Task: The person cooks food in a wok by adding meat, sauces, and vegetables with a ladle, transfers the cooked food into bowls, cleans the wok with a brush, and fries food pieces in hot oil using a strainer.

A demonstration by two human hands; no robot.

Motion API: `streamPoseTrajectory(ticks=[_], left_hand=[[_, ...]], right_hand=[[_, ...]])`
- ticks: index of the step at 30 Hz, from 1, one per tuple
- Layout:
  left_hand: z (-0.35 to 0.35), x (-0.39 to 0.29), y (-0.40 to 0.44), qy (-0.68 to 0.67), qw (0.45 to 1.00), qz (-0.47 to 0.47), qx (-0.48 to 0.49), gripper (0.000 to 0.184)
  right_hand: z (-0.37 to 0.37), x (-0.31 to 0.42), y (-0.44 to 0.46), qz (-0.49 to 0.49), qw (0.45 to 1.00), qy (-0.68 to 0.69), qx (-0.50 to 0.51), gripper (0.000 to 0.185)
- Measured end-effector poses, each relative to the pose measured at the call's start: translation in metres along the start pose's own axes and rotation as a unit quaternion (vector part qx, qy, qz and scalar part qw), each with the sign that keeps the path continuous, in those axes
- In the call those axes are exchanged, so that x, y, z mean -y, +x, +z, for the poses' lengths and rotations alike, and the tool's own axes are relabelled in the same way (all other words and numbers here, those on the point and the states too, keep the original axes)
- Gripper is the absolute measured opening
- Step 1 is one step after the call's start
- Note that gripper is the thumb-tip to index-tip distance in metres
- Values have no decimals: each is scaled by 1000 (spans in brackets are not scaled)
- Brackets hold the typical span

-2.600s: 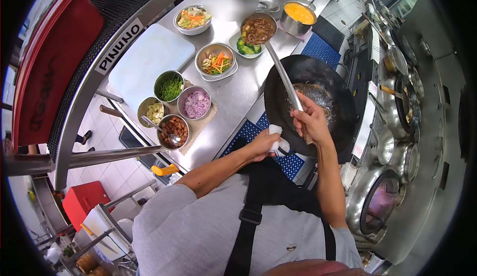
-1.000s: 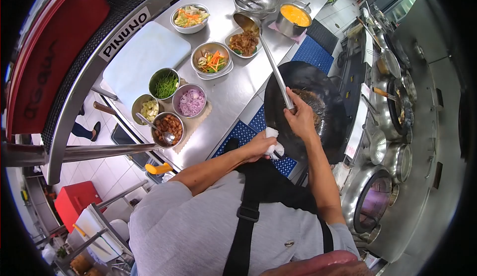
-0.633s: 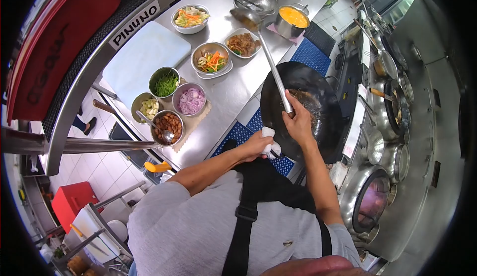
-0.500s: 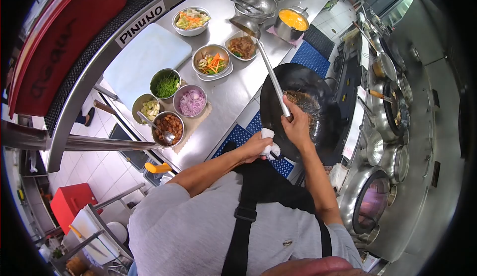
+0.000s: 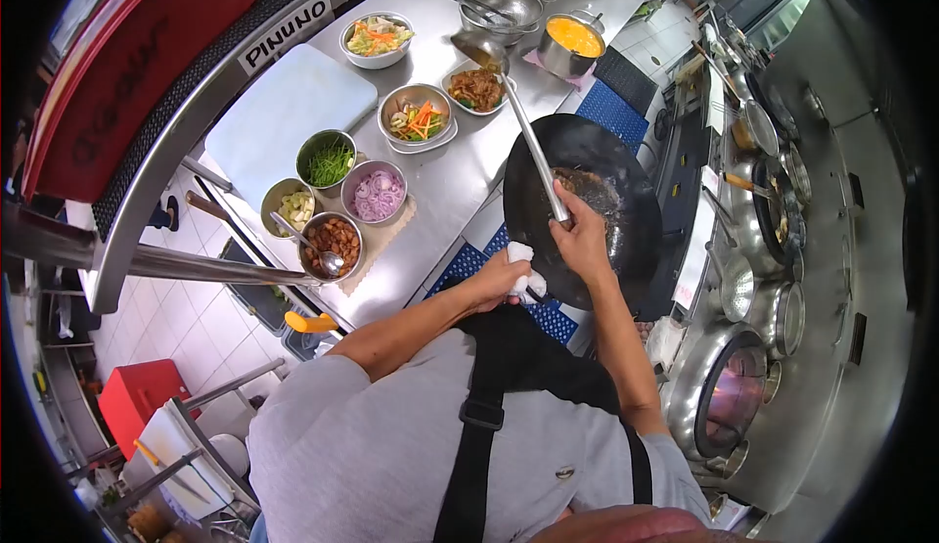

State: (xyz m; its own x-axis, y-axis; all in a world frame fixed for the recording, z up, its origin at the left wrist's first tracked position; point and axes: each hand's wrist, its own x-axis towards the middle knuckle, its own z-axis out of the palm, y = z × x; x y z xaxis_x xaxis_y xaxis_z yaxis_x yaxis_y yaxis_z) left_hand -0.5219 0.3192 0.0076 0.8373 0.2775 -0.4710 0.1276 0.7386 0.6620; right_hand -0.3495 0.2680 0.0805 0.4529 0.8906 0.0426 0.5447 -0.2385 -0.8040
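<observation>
So, your right hand [image 5: 581, 235] has its fingers wrapped round the handle of the long ladle [image 5: 534, 152], whose bowl hangs by the far edge of the white dish [image 5: 503, 103] — whether the two touch, you can't tell from here. Your left hand [image 5: 497, 283] is clenched on a folded white cloth [image 5: 521, 257] at the near rim of the tilted wok [image 5: 638, 201]. The brown, saucy food [image 5: 476, 89] sits heaped in that dish on the steel counter [image 5: 445, 225], a little green showing at its edge, so the serving looks as good as done. Only a brownish residue [image 5: 594, 189] shows in the wok; what's left there seems to be cleaning up. And over to your left, the bowls of sliced onion [image 5: 376, 196], chopped greens [image 5: 331, 163] and mixed vegetables [image 5: 415, 122] stand well filled — probably little used, if at all.
</observation>
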Motion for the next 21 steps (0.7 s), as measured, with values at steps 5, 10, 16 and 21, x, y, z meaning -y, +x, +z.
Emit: streamPoseTrajectory(ticks=[5,10,16,21], left_hand=[[6,5,2,2,1000,9,-17,28],[9,-2,-4,23,1000,9,-19,30],[10,3,9,17,999,32,0,30],[16,-2,11,18,999,32,-23,32]], right_hand=[[8,-23,0,-63,998,17,-28,63],[8,-27,-1,-62,997,31,-42,61],[7,-18,0,43,980,194,28,63],[-5,-13,14,101,814,558,130,61]])
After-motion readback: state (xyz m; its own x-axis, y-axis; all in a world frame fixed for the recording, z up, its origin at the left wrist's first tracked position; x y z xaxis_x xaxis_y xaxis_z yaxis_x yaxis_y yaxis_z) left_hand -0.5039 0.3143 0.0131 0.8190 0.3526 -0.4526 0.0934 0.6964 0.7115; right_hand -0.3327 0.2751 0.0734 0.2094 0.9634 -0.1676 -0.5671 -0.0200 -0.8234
